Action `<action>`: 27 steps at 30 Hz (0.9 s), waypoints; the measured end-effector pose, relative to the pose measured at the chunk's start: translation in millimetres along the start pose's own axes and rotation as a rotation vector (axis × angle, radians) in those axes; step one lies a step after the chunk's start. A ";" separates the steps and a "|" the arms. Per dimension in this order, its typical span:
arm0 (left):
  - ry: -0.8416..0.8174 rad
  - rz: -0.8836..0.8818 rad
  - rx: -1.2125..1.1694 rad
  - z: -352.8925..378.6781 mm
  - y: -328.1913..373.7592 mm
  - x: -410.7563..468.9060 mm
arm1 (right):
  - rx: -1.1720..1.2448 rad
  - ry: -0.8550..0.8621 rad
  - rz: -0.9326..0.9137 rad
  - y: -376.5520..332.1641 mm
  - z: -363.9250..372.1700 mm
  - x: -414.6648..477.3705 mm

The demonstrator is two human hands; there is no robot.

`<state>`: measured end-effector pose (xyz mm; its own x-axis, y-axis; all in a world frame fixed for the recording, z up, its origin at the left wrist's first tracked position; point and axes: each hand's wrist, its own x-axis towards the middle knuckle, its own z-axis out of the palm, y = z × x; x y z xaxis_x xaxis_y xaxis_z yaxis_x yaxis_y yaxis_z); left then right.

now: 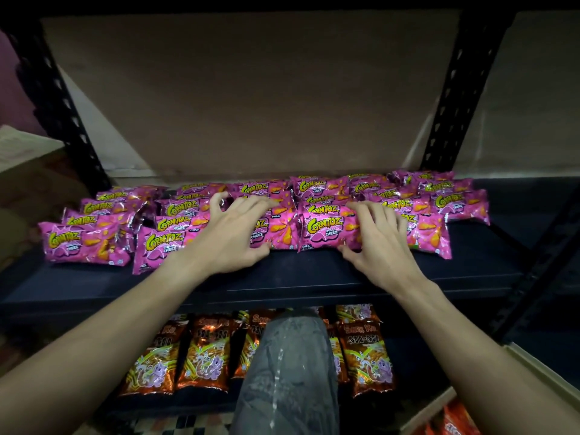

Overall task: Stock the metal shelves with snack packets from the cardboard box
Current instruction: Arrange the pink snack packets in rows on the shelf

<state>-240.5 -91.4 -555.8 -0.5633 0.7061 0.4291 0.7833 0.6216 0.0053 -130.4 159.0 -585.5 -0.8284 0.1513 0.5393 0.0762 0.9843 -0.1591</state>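
1. The pink packets [326, 187], marked Corntoz, lie flat in overlapping rows across the metal shelf [298, 273]. The rows run from near the left edge to near the right edge and sit toward the back, leaving a bare dark strip along the front edge.
2. The left grip [233, 237] rests on the rows left of centre. Its fingers are arched and spread over the tops of the packets, and its thumb is against the near edge of a front packet [277, 235], so it is lightly grasping that packet.
3. The right grip [376, 243] lies just right of centre. Its bent fingers are spread over another front-row packet [323, 232], and its thumb sits at that packet's near edge, grasping it in the same light way.
4. Both forearms reach in from the bottom corners of the view and cross the front edge of the shelf.
5. Black slotted uprights [461, 89] stand at the back corners of the shelf, with a brown board [251, 89] behind them.
6. On the lower shelf [423, 356], orange packets [365, 356] lie side by side near its front edge.
7. A knee [288, 356] in grey cloth sits in front of the lower shelf and hides the middle of that row.
8. The cardboard box [430, 409] is at the bottom right, beside the shelves and under the right forearm. Some orange-red packs [452, 422] show inside it.
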 end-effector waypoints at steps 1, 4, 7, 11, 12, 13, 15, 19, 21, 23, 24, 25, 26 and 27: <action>0.014 0.000 -0.009 -0.4 0.0 -1.2 | -0.005 -0.013 -0.002 -0.2 -0.5 -1.2; 0.048 0.005 -0.035 -4.2 -0.8 -6.9 | -0.007 -0.035 0.004 -2.4 -1.7 -3.6; 0.087 -0.020 -0.073 -13.0 -8.7 -17.9 | 0.017 -0.035 -0.016 -9.5 -2.9 -2.9; 0.086 -0.133 -0.041 -33.4 -36.2 -39.7 | 0.045 -0.033 -0.050 -24.3 -1.5 1.2; 0.069 -0.157 -0.022 -39.0 -44.1 -47.6 | 0.046 -0.042 -0.063 -29.1 0.1 2.4; 0.041 -0.172 0.003 -43.0 -49.8 -53.2 | 0.045 -0.052 -0.069 -31.8 0.9 2.6; -0.049 -0.195 0.069 -48.9 -59.4 -64.5 | 0.054 -0.057 -0.085 -38.6 3.2 4.0; -0.162 -0.199 0.148 -50.2 -74.1 -75.6 | 0.071 -0.066 -0.097 -52.9 6.6 9.1; -0.183 -0.203 0.173 -47.7 -79.3 -76.9 | 0.072 -0.051 -0.095 -58.4 6.7 11.9; -0.175 -0.205 0.169 -44.0 -83.9 -77.7 | 0.078 -0.040 -0.104 -63.7 7.0 14.1; -0.155 -0.202 0.162 -42.1 -85.3 -76.8 | 0.082 -0.039 -0.107 -64.9 6.5 14.4; -0.133 -0.203 0.157 -40.8 -87.3 -76.9 | 0.085 -0.040 -0.111 -67.3 6.7 15.5; -0.111 -0.201 0.162 -39.5 -88.6 -75.9 | 0.085 -0.042 -0.110 -68.2 6.2 16.2; -0.093 -0.201 0.172 -37.9 -90.0 -75.0 | 0.084 -0.043 -0.108 -68.9 6.0 17.1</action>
<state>-258.8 -213.2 -554.2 -0.7307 0.5860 0.3503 0.6017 0.7952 -0.0753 -153.2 93.2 -570.3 -0.8525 0.0389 0.5213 -0.0600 0.9834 -0.1714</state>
